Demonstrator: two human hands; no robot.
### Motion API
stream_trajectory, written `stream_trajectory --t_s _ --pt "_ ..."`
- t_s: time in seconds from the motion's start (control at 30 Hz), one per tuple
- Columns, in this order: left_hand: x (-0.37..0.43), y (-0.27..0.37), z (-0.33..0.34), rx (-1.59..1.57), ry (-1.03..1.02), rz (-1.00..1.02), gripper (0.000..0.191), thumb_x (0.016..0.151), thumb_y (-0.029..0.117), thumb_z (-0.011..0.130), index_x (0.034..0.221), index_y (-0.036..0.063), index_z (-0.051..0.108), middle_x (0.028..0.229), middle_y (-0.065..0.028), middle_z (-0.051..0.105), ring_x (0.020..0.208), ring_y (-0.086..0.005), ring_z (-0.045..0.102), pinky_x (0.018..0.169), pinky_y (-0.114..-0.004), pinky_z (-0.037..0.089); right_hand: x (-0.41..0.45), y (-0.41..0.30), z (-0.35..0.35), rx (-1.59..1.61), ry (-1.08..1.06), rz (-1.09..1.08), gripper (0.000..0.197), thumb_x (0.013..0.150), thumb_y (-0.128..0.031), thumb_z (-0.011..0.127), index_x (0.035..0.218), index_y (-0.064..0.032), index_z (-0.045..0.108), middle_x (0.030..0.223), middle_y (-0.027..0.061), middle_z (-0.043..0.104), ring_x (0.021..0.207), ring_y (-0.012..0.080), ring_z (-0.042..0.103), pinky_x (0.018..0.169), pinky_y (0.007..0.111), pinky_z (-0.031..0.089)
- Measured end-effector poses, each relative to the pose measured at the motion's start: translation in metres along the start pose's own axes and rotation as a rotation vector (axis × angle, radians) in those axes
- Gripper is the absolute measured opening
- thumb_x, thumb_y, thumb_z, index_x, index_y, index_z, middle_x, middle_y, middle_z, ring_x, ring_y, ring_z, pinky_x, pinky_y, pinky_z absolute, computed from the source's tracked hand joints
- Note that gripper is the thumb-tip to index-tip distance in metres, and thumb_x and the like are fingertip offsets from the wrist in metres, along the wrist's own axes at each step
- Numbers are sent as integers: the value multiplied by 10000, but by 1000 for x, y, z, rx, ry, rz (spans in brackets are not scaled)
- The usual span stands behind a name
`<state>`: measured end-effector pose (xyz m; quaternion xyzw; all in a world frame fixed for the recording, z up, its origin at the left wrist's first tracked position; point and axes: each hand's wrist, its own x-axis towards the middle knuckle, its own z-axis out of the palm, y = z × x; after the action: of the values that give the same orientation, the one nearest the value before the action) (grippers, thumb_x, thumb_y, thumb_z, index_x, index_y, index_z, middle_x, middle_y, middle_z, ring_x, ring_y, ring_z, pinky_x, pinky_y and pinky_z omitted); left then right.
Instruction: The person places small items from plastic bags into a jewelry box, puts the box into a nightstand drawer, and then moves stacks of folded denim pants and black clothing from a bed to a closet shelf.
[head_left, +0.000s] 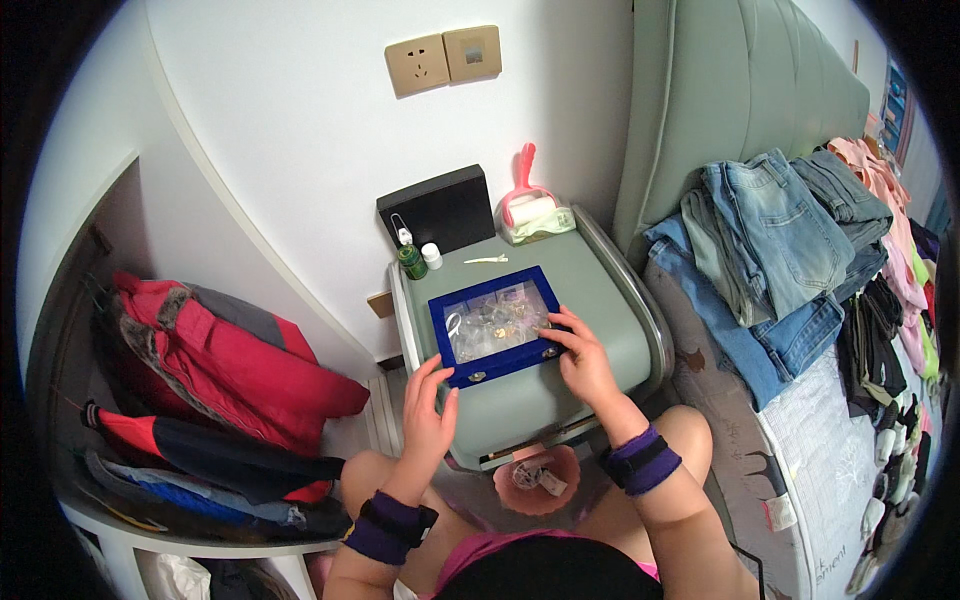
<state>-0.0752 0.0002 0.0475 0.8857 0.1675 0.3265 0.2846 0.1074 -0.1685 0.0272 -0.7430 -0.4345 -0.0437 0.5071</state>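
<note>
A blue velvet jewellery box (471, 373) with a clear lid lies on a grey-green nightstand (600, 300). Through the lid show small clear bags and gold-coloured pieces, too small to name exactly. Two metal clasps sit on the box's near side. My left hand (430, 409) is at the near left corner, fingertips at the box's edge, thumb apart. My right hand (586, 362) rests its fingertips at the right side of the lid, the fingers spread. Neither hand grips anything. Both wrists wear purple bands.
Behind the box lie a hair clip (486, 259), a green bottle (412, 262), a white jar (432, 256), a black box (442, 210) and a lint roller (529, 206). A pink bin (510, 499) stands below. Folded jeans (787, 232) lie on the bed; jackets (240, 360) fill the left cabinet.
</note>
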Motion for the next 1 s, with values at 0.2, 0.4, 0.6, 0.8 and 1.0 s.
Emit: stream_trajectory --t_s 0.2,0.4,0.6,0.8,1.0 --pt "22 -5 17 -19 -80 17 274 814 109 545 1076 29 544 1244 -126 460 1176 -314 403 963 -377 336 4 0 -5 125 4 130 300 765 -30 540 1052 -90 605 1223 145 466 1177 316 419 943 338 369" --pt "21 -11 25 75 -134 83 330 829 146 541 1141 40 534 1285 -142 427 1246 -318 324 996 -387 303 -3 14 -4 121 -113 186 369 798 -180 617 1161 -157 553 1294 198 388 1188 324 398 961 362 346" --pt "23 -9 23 41 -167 60 385 797 171 597 1153 43 531 1298 -140 419 1254 -318 318 1000 -387 297 -2 17 -9 189 -175 169 435 781 -191 646 1198 -197 524 1324 197 348 1208 325 374 971 364 335" --pt "21 -12 22 54 -172 70 459 739 175 668 1162 57 532 1295 -125 427 1253 -307 324 994 -382 309 -1 19 -15 167 -229 149 459 764 -178 662 1200 -206 521 1339 178 340 1209 311 382 973 353 339" --pt "22 -13 26 81 -160 70 507 669 104 713 1144 54 542 1287 -112 441 1244 -299 345 982 -374 328 1 21 -18 148 -263 122 480 739 -146 676 1190 -215 527 1338 153 355 1194 303 405 963 350 362"
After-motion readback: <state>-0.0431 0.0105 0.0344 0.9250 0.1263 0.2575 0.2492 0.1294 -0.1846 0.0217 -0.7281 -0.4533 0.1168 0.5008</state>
